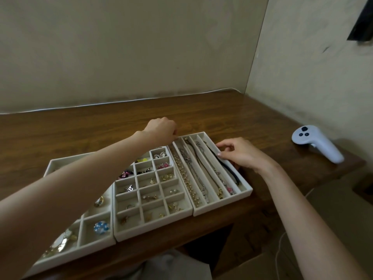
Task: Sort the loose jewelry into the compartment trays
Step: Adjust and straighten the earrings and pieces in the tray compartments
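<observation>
Large-cell tray [94,238]: nearest, left; blue flower piece [101,227] in one cell.
Grid tray [153,223]: middle; earrings in small cells.
Long-slot tray [223,205]: right, touching grid tray; pearl strand [185,177] and chains lie lengthwise.
Right hand [240,153]: grip curled on its right wall.
Left hand [161,129]: at far corner; grip closed, contents unclear.
Controller [316,145]: white, far right on counter [80,130].

The table [232,110] is glossy wood-grain. On it, the trays [224,205] look matt and velvety, holding shiny metal chains [193,172]. Beside them, the controller [316,143] is smooth white plastic.
</observation>
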`<state>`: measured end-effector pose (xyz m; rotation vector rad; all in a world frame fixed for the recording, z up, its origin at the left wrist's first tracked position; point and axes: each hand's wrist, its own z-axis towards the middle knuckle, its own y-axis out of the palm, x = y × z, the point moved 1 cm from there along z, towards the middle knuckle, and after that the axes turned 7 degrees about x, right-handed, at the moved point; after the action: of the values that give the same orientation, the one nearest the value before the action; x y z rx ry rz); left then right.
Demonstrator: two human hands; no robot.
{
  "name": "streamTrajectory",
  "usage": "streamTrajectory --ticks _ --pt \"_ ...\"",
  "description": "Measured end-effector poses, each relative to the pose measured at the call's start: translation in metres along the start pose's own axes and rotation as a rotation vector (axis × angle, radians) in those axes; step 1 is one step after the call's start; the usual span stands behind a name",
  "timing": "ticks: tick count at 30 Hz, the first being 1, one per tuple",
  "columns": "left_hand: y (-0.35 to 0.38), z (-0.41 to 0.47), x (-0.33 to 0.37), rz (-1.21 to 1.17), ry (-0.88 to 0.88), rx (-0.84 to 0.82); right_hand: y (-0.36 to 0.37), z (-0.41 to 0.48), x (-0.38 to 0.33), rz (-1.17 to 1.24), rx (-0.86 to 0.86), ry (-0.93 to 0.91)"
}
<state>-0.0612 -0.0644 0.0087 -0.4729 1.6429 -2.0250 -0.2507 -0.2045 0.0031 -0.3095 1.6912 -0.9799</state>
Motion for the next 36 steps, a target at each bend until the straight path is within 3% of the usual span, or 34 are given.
streamTrajectory --ticks 13,18,22,24,36 --pt "-0.004 0.0 0.004 0.021 -0.012 0.001 0.002 0.006 -0.001 -0.014 0.011 -0.004" --pt "-0.007 -0.004 -0.013 -0.132 0.006 -0.073 0.0 0.007 -0.002 -0.054 -0.017 0.019" --pt "-0.022 -0.026 -0.04 -0.285 -0.029 0.003 0.005 0.01 -0.019 -0.226 0.236 -0.118" --pt "-0.032 -0.043 -0.053 -0.352 -0.057 0.045 0.013 0.014 -0.034 -0.2 0.269 -0.212" --pt "-0.032 -0.133 -0.124 -0.469 -0.184 0.23 0.09 0.04 -0.135 -0.159 0.059 -0.576"
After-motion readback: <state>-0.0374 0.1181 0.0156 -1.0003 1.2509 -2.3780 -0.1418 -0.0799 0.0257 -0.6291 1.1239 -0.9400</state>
